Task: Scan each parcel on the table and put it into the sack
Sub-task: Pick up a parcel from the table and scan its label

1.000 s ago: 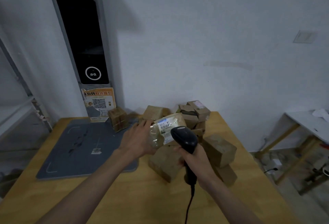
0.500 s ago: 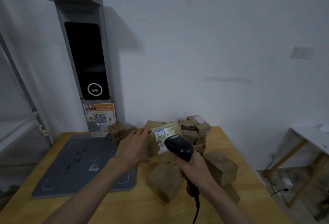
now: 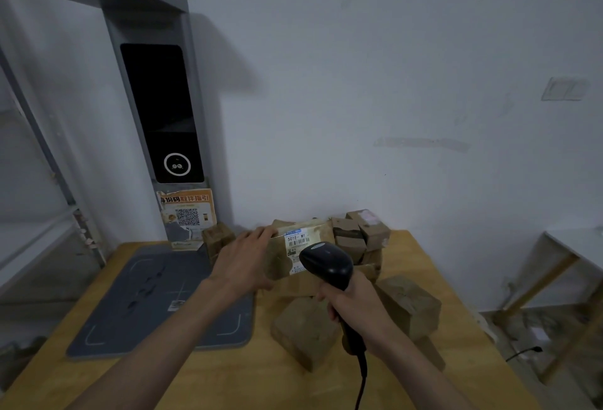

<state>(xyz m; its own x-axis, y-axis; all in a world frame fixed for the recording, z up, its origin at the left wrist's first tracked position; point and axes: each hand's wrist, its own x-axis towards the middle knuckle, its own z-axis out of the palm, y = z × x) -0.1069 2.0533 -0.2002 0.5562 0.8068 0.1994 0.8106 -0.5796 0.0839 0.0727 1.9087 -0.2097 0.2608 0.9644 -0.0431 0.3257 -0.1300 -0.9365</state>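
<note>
My left hand (image 3: 243, 261) holds a brown parcel (image 3: 287, 254) by its left end, raised above the table, its white barcode label facing me. My right hand (image 3: 354, 307) grips the handle of a black handheld scanner (image 3: 326, 263), whose head points at that label from just in front of it. Several more brown parcels (image 3: 362, 236) are piled behind and below on the wooden table (image 3: 228, 373). One box (image 3: 305, 331) lies under the scanner and another (image 3: 408, 305) to its right. No sack is in view.
A grey mat (image 3: 156, 298) covers the table's left half, below a tall grey scanning stand (image 3: 160, 109) with a dark screen and an orange QR notice. A small box (image 3: 217, 240) sits by its base. A white side table (image 3: 574, 243) stands at the right, shelving at the left.
The view has tilted upward. The parcel has turned more upright in my left hand, and the scanner has stayed close in front of its label.
</note>
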